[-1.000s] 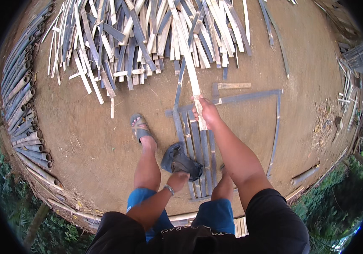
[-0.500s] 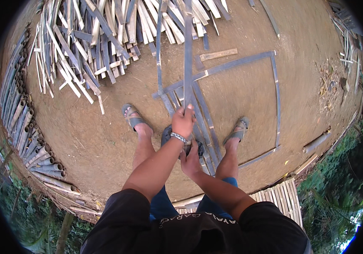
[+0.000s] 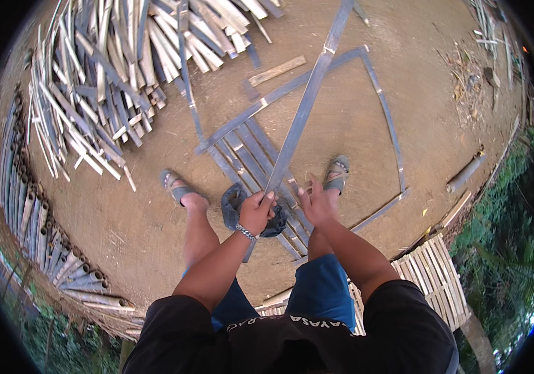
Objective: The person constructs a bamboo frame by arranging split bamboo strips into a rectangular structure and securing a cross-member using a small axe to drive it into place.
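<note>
My left hand, with a chain bracelet at the wrist, is closed around a long dark bamboo slat. The slat slants up and away to the right, and a short end shows below the fist. To the right of it, my right hand holds nothing, its fingers apart. A black plastic bag sits beneath my left hand, partly hidden by it. Under both hands, several bamboo slats lie side by side on the ground, inside a four-sided outline of slats.
A large heap of split bamboo slats covers the far left. Bamboo poles are stacked along the left edge. A short pole lies at right, above a slatted bamboo platform. My sandalled feet stand either side of the slats.
The held slat has swung from nearly upright to leaning right. My right hand has come away from beside the bag and opened to the right. The whole view has turned somewhat.
</note>
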`<state>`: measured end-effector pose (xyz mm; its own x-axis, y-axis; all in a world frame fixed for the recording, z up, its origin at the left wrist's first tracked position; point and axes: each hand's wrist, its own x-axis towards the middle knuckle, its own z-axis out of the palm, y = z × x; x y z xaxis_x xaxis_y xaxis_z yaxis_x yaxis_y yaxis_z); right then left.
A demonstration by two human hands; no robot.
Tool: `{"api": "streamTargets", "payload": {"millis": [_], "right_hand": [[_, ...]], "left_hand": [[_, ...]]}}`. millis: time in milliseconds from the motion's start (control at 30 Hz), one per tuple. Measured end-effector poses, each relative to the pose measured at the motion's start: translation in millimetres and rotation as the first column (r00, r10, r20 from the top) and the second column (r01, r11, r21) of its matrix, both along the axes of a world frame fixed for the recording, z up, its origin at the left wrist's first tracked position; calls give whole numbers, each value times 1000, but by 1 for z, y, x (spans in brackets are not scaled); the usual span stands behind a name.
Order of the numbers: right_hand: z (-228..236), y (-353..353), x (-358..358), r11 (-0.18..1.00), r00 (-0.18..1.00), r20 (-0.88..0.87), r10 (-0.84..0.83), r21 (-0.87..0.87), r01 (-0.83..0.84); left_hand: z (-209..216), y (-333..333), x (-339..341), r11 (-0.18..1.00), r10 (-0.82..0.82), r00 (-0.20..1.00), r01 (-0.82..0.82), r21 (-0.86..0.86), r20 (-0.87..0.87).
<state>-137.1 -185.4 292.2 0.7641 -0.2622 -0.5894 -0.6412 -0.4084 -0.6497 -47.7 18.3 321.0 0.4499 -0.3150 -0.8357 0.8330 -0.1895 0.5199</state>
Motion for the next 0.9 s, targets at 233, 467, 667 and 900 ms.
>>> {"api": "streamTargets", "payload": {"millis": [233,467,667,900], "right_hand": [[-2,-31,26,977,977,43,-210,-27,211],[20,-34,62,880,882,37,-469,99,464],[84,-55,171,637,648,146,-747,437,636],[123,-124,214,967,801,564,-203,-12,254]], "left_hand": [[11,-7,-18,995,-103,995,103,-15,7],[10,-16,-39,990,-141,984,140,18,106],[10,-58,-29,915,-403,814,364,173,418],[-12,-114,-4,945,-328,760,261,199,561]]}}
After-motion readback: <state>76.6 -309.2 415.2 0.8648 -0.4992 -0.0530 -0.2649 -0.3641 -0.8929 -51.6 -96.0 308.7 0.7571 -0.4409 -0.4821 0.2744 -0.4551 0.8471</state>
